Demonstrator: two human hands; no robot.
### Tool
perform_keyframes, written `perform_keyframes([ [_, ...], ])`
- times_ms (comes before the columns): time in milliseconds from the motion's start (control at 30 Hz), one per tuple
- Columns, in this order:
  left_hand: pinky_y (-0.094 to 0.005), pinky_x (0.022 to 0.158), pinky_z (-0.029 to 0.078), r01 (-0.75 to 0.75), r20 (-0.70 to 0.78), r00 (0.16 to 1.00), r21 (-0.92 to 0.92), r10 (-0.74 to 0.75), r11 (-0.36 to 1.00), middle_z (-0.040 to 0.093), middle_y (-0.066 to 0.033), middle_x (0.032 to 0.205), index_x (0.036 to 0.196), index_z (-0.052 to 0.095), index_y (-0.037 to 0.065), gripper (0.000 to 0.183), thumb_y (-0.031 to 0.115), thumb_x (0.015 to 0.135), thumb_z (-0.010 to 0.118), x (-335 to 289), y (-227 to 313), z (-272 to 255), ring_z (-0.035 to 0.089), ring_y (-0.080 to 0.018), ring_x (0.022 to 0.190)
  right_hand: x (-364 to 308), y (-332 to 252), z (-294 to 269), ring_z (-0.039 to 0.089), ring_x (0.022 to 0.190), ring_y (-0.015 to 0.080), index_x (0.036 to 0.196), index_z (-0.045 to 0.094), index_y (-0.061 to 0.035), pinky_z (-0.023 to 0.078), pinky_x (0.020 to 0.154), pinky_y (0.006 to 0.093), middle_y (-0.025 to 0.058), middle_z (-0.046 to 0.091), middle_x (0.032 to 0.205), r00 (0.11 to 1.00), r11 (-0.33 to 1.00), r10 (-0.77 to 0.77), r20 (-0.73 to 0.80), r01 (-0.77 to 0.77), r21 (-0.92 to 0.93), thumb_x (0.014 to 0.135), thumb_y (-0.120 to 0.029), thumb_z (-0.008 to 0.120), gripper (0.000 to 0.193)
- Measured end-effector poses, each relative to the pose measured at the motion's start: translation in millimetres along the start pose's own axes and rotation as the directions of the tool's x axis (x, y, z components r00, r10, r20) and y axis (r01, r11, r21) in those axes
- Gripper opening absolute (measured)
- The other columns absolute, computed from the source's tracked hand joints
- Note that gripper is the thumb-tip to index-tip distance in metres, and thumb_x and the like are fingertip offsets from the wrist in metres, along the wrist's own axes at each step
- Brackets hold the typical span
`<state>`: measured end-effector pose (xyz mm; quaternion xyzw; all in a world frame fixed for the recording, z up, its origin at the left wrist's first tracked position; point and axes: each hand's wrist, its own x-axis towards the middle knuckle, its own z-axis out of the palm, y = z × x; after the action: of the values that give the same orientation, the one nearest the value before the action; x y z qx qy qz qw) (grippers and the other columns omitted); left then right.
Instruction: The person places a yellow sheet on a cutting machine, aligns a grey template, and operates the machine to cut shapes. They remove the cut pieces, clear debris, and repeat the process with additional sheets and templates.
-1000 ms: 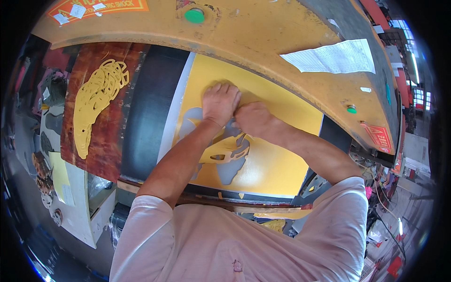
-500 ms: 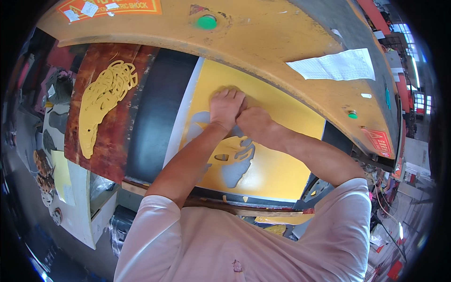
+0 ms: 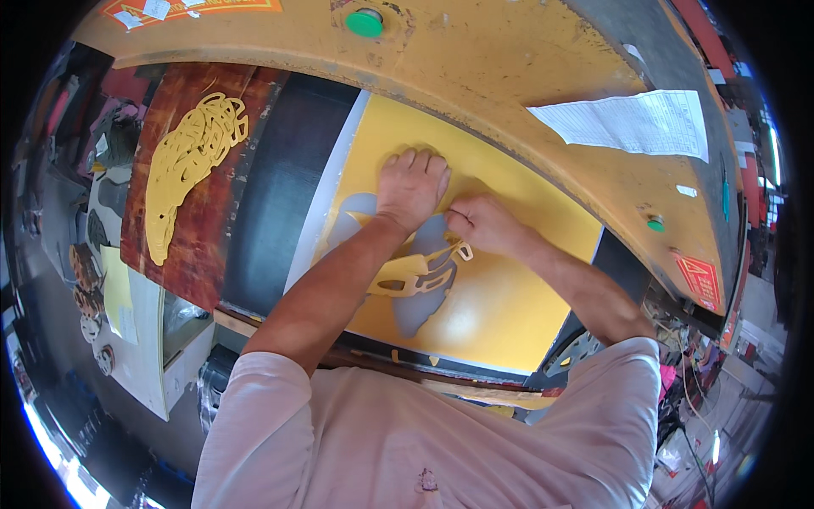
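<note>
Near the middle of the dark tabletop (image 3: pixel 288 182), your yellow sheet (image 3: pixel 496 318) lies flat, its near side close to the tabletop's near edge and a pale strip (image 3: pixel 326 191) showing along its left side. Your left hand (image 3: pixel 413 188) rests palm down on the sheet, fingers extended and gripping nothing, probably to stop it sliding or lifting. Just beside it, your right hand (image 3: pixel 482 222) is closed; the fingertips are partly hidden, but yellow strands lead up to it, so it seems to pinch the end of the slotted piece (image 3: pixel 398 278). That piece lies over grey cut-out areas in the sheet, left of its centre, and a small loop (image 3: pixel 465 251) hangs just below the right hand. Working this close together, your hands likely limit how far the thin material can stretch or tear. At the tabletop's left end, a reddish-brown board (image 3: pixel 199 263) carries an overlapping pile of yellow pieces (image 3: pixel 191 170), well apart from the sheet, presumably so they don't mix with it.
</note>
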<state>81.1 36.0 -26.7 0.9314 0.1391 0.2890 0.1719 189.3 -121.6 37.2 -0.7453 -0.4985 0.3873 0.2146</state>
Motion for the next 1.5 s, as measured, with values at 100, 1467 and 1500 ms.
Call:
perform_keyframes([
  [100,-0.0443,0.078,0.051,0.002,0.028,1.0,0.028,-0.003,1.0,0.066,-0.0036,0.089,0.092,0.064,0.015,0.013,0.025,0.091,0.074,1.7,0.6,0.2,0.065,-0.0263,0.09,-9.5,6.9,22.6,0.063,0.067,0.0193,0.086,0.07,0.0015,0.051,0.064,0.0381,0.0125,0.068,0.076,0.978,0.905,0.197,-0.076,-0.151,0.397,0.104,-0.023,0.058,0.033],
  [1467,-0.0439,0.093,0.058,0.788,0.78,0.615,-0.608,0.115,-0.095,0.072,-0.0174,0.118,0.153,0.051,0.007,0.043,0.03,0.117,0.051,-63.2,82.7,-189.9,0.069,-0.0268,0.106,-167.0,-88.7,154.4,0.063,0.123,0.014,0.162,0.044,0.0011,0.053,0.103,0.0311,0.0102,0.062,0.147,0.632,0.464,0.532,-0.564,0.34,0.818,0.105,-0.024,0.074,0.069],
  [1500,-0.044,0.093,0.058,0.769,0.752,0.639,-0.623,0.161,-0.143,0.073,-0.0175,0.117,0.153,0.051,0.007,0.044,0.032,0.117,0.051,-56.8,82.2,-192.6,0.069,-0.0265,0.106,-165.9,-91.8,154.9,0.063,0.123,0.0134,0.162,0.043,0.0007,0.053,0.103,0.031,0.0095,0.063,0.147,0.625,0.479,0.522,-0.58,0.347,0.806,0.105,-0.023,0.075,0.069],
])
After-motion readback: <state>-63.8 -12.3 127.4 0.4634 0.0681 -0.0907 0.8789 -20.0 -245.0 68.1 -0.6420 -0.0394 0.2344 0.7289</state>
